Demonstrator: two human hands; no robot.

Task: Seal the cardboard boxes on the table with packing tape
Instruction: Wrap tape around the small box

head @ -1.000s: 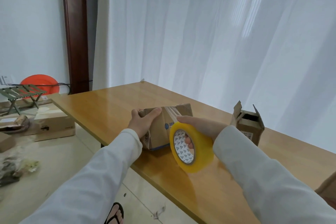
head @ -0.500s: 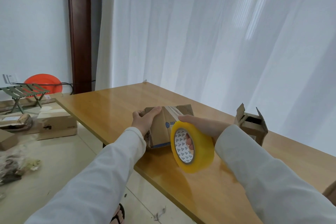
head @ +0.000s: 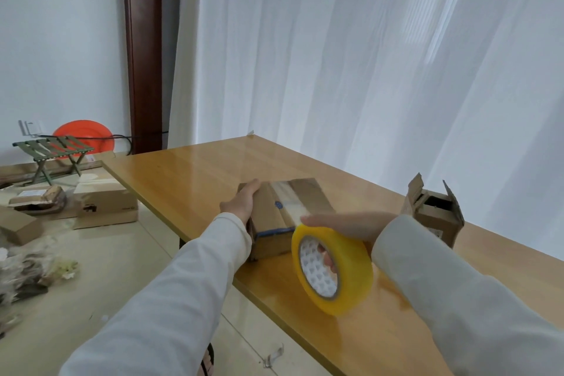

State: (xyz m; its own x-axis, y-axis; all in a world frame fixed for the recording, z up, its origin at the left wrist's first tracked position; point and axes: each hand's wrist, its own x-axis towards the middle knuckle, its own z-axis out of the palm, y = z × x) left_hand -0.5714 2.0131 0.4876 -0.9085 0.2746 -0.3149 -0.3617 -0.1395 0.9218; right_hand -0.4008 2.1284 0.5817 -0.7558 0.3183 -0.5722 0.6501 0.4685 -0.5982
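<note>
step: I'm running tape along the top seam of the cardboard box, frame centre.
left hand: fingers straight, pressing the box's left side.
right hand: gripping the yellow tape roll, fingers through the core.
box axis: long axis runs from near edge toward upper right.
next: I judge pull the strip down the near face, then tear.
pending: open-flapped box, right.

Glossy wooden table, matt cardboard box, shiny yellow plastic tape roll

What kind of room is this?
Probably a spare room at home or in a small office, used for packing parcels. A wooden table stands by a white curtain, and cardboard boxes and packing scraps litter the floor.
</note>
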